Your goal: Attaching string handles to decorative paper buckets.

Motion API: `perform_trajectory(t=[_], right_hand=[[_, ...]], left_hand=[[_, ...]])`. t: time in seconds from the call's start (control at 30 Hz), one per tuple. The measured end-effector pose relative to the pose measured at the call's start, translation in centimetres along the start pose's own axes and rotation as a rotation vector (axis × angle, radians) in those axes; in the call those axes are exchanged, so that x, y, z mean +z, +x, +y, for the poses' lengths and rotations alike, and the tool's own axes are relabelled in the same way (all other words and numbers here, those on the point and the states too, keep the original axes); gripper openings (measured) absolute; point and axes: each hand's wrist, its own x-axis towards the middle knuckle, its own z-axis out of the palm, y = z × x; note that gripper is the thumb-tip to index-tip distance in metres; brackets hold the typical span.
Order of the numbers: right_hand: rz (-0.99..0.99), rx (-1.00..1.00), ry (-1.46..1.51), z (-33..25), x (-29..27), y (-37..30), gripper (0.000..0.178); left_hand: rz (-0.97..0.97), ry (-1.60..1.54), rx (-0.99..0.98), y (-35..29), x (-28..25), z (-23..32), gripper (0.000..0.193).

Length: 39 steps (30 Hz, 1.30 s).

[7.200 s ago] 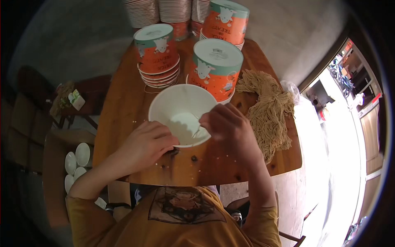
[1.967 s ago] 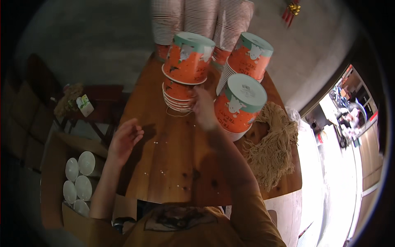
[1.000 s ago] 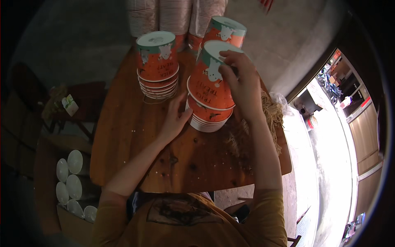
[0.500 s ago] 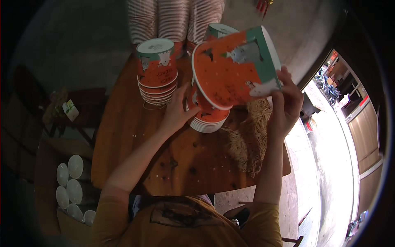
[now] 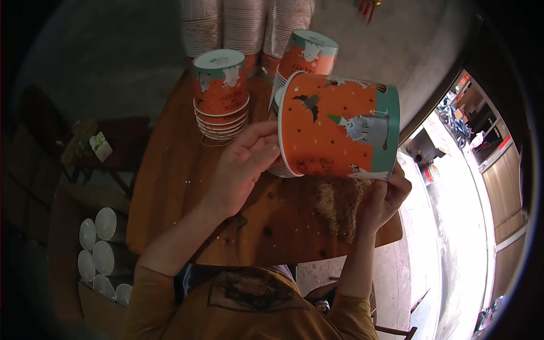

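A large orange paper bucket (image 5: 334,133) with a green band at its base and ghost and bat pictures lies sideways in the air between my hands. My left hand (image 5: 246,164) holds its white rim, fingertips hidden behind the rim. At the green base end, my right hand (image 5: 385,198) grips the lower edge between thumb and fingers. Behind it stands an upside-down stack of matching buckets (image 5: 309,51), partly covered. Left of that, another inverted stack (image 5: 221,90) rests on the wooden table (image 5: 187,221).
Tall wrapped stacks of buckets (image 5: 243,28) stand beyond the table's far edge. A bundle of tan strings (image 5: 340,207) lies by my right forearm. On the left, a cardboard box (image 5: 65,255) holds several white round pieces (image 5: 103,258). A bright doorway (image 5: 453,226) opens at right.
The held bucket has come lower and nearer, turned more level. My left hand has moved from the stack behind to its rim; my right hand has shifted down along the base.
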Motion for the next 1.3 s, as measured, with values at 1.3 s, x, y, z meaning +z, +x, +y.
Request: perform_trajectory(t=[1.3], right_hand=[[-0.682, 0.226, -0.996, 6.3, -2.8, -4.9, 0.016]], left_hand=[[-0.114, 1.662, 0.273, -8.2, -4.1, 0.3, 0.026]])
